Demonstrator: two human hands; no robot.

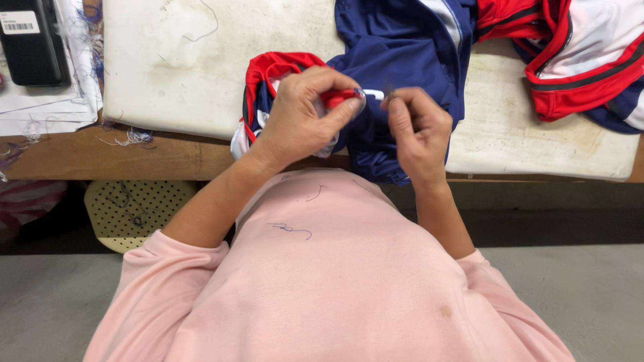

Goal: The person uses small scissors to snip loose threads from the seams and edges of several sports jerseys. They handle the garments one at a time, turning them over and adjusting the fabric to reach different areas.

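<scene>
Pinching with thumb and forefinger, the left hand (302, 121) is gripping a fold of red and white trim on the navy blue garment (402, 60), holding it up just above the table edge. Close beside it, the right hand (419, 131) is closing its fingertips around a small, thin dark tool (389, 94); what kind of tool it is cannot be told, since only a sliver is showing. Both hands are nearly touching over the same bit of fabric. That garment is lying bunched on the off-white padded board (174, 67), with its red collar part (268, 70) curling to the left of the left hand and its lower edge hanging over the front of the wooden table (100, 157). Further right, a second red, white and navy garment (577, 60) is sitting heaped on the board. Loose thread scraps (131, 139) are lying on the wood at the left, near some papers (40, 107) and a black device (30, 40). Pink sleeves (174, 268) are covering both forearms only partway, and stray threads are clinging to the pink top.
</scene>
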